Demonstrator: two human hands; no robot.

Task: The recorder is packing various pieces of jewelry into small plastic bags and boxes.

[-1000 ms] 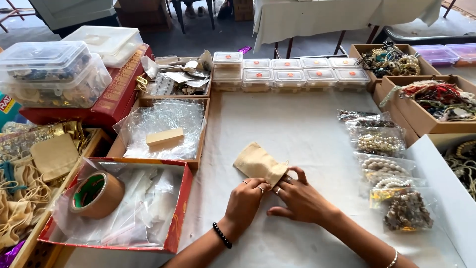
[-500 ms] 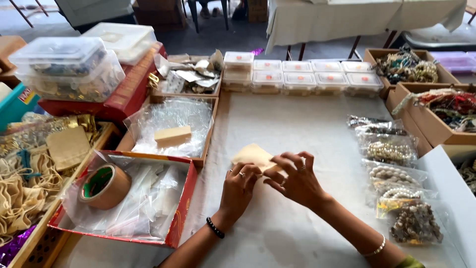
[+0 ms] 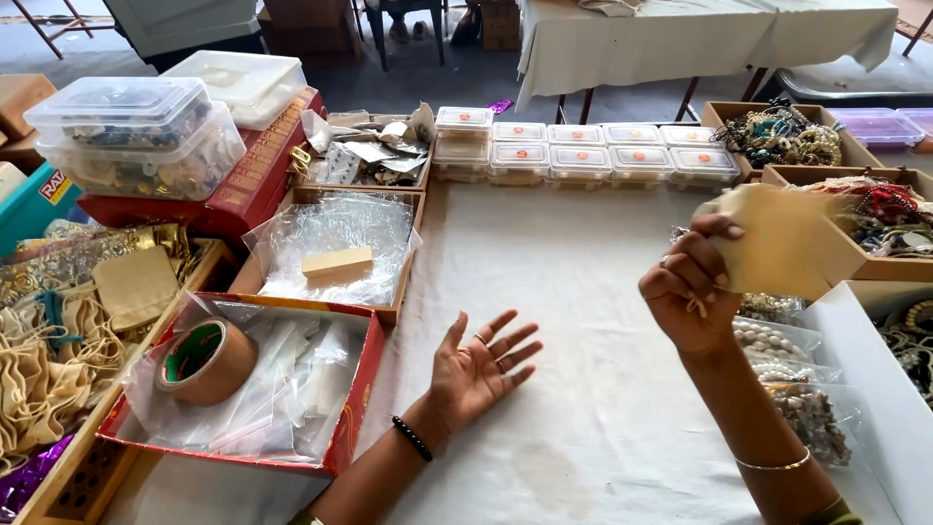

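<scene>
White-clothed table [image 3: 583,292] — right hand [image 3: 685,292] pinching tan pouch [image 3: 787,243]

White-clothed table [image 3: 583,321] bears trays [image 3: 335,248] (bagged beads [image 3: 777,340] too).

1. We take the red cardboard box [image 3: 342,428] with the tape roll, at the lower left of the table, as our landmark.
2. Behind it a brown tray holds a crinkled clear plastic bag [image 3: 330,248].
3. Further behind, small clear lidded boxes [image 3: 583,156] with round orange stickers form a row.
4. To its far left, clear plastic tubs [image 3: 136,136] stand stacked on a long red box [image 3: 255,180].
5. To its right, our right hand [image 3: 692,292] holds up a tan paper pouch [image 3: 782,243].
6. Beyond that, clear bags of beads [image 3: 787,365] lie at the table edge.
</scene>
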